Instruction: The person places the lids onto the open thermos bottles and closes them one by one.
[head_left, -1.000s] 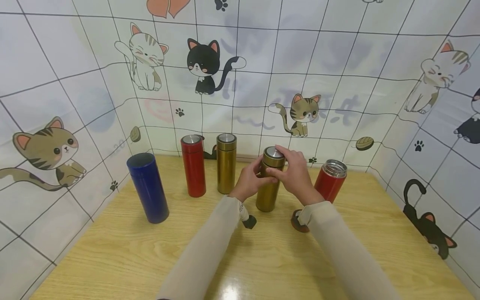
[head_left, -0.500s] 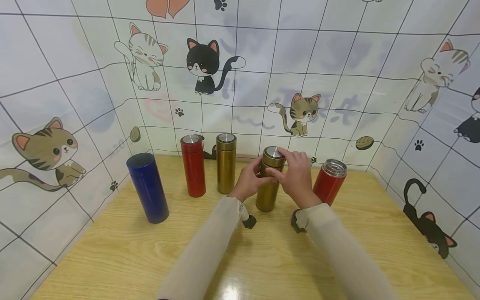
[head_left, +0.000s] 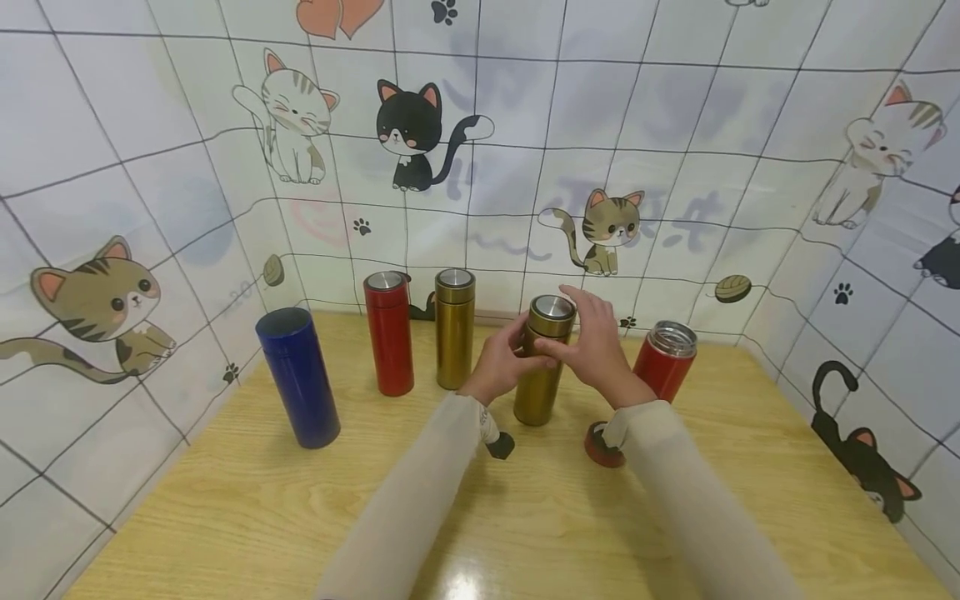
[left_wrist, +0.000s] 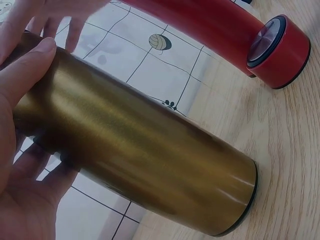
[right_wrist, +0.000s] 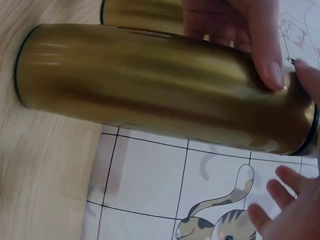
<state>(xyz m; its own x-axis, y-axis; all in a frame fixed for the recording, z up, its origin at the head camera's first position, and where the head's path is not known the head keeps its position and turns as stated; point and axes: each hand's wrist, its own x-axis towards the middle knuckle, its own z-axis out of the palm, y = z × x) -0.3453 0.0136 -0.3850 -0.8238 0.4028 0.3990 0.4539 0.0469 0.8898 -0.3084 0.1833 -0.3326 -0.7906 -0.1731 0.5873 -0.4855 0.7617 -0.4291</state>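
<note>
A gold thermos flask [head_left: 537, 392] with a steel-topped lid [head_left: 552, 308] stands on the table. My left hand [head_left: 497, 364] grips its upper body, the thumb lying across the near side in the left wrist view. Around the lid is my right hand [head_left: 600, 346]. Its thumb is at the flask's neck, while the other fingers [right_wrist: 282, 195] spread straight, away from the metal in the right wrist view. Just right stands a lidless red flask [head_left: 663, 364], partly hidden by the right forearm. A red lid [left_wrist: 287, 55] lies on the table near the right wrist.
To the left stand a second gold flask [head_left: 454, 333], a lidded red flask [head_left: 390, 337] and a blue flask [head_left: 302, 383] with a dark top. Behind the wooden table [head_left: 247, 517] rises a cat-printed wall covering [head_left: 517, 150].
My right hand's fingers have opened and lifted off the gold flask's lid. The left hand keeps its grip, and the flask stays in place.
</note>
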